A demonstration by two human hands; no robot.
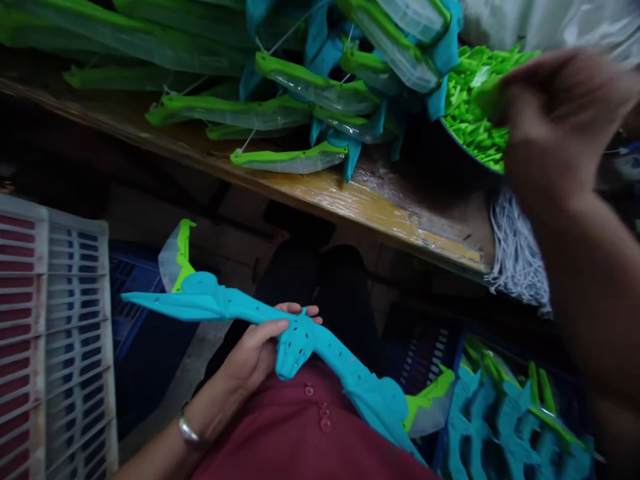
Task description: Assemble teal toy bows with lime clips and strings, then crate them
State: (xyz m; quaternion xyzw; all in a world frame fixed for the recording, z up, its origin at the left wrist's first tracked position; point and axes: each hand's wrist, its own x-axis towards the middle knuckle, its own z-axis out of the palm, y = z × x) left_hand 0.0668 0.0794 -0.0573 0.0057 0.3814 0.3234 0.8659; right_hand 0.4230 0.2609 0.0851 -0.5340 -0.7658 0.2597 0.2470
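My left hand (263, 343) is closed around the middle of a teal plastic toy bow (325, 347), held across my lap. The bow has a dark-speckled, head-shaped centre, and a green and clear piece juts from each arm. At the upper right, my right hand (560, 120) is blurred by motion over a dark round tub (463, 150) heaped with small bright green plastic pieces (470, 127). Its fingers are pinched on one smeared green piece (489, 100).
Finished-looking teal and green bows (300, 110) are piled on the wooden bench (350, 200). A bundle of white cords (517, 247) hangs off its edge. More bows (500, 413) fill a crate at the lower right. A white slatted crate (75, 300) stands at left.
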